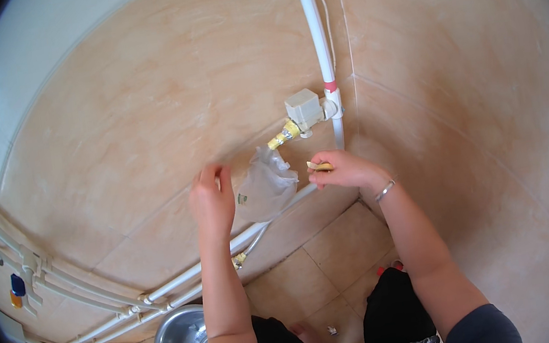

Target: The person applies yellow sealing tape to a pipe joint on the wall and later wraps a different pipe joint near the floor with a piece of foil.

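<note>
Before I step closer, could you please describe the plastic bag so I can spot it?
From the vertical white pipe near the corner, look left to the boxy white fitting. Below the fitting's yellow end is the plastic bag, limp and translucent with a green print, unlike the rigid fitting.

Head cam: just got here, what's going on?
A person works at a wall pipe with bare hands. The right hand pinches a small yellowish piece. The left hand is raised left of a translucent plastic bag; whether it holds anything isn't clear. The bag hangs just below a yellow fitting on a pale boxy unit joined to the pipe.
</note>
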Demonstrator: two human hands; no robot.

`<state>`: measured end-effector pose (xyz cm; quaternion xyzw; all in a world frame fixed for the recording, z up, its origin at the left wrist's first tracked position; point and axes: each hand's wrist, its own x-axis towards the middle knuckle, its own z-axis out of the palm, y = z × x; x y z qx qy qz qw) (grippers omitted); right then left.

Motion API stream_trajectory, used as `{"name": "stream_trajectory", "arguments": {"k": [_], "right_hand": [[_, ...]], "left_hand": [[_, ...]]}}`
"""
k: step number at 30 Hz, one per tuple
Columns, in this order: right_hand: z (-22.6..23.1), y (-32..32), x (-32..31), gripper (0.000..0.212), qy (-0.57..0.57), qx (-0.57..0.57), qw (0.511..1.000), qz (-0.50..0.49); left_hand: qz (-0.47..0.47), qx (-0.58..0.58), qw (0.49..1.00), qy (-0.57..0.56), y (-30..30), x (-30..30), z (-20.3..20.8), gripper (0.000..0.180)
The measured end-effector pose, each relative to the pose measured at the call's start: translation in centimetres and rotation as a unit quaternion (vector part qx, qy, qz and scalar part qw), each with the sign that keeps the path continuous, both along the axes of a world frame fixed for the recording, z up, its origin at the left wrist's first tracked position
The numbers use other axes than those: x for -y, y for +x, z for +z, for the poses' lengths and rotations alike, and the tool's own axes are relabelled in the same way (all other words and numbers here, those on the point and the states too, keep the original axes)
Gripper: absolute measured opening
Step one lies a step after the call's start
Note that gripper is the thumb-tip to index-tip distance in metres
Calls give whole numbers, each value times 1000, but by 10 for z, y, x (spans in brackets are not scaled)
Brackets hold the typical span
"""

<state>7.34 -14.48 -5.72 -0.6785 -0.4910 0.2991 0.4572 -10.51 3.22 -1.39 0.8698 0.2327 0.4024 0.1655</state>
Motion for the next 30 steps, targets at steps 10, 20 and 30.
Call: {"name": "stream_trajectory", "arguments": {"k": [10, 20, 30], "right_hand": [[15, -96, -12, 46, 135, 416, 898, -54], [27, -56, -39, 20, 275, 237, 874, -324], [16, -26, -38, 14, 408, 3, 859, -308]], "left_hand": [[-127, 1, 808, -576, -23, -3, -42, 27], [-272, 105, 809, -511, 35, 14, 32, 20], [-274, 16, 960, 54, 72, 0, 44, 27]]}}
